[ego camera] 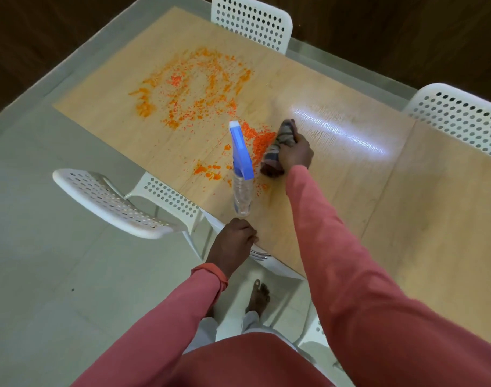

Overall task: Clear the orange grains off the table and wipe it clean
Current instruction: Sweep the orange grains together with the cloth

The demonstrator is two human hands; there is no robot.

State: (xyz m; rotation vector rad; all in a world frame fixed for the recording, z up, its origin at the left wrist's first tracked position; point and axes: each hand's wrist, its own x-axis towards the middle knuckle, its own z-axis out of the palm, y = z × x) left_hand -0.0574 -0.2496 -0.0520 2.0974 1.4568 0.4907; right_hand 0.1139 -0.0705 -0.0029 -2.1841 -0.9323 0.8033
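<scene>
Orange grains (pixel 194 90) lie scattered over the left half of the light wooden table (pixel 350 191), with a denser heap (pixel 259 142) near the middle. My right hand (pixel 296 153) grips a bunched striped cloth (pixel 279 149) pressed on the table at the right edge of that heap. A clear spray bottle with a blue trigger head (pixel 241 174) stands upright just left of the cloth. My left hand (pixel 233 241) rests at the table's near edge, fingers curled over it, below the bottle.
White perforated chairs stand around the table: one at the near left (pixel 113 202), one at the far side (pixel 252 23), one at the right (pixel 459 115). Another white chair (pixel 266 261) is tucked under the near edge. My bare foot (pixel 258 297) is on the grey floor.
</scene>
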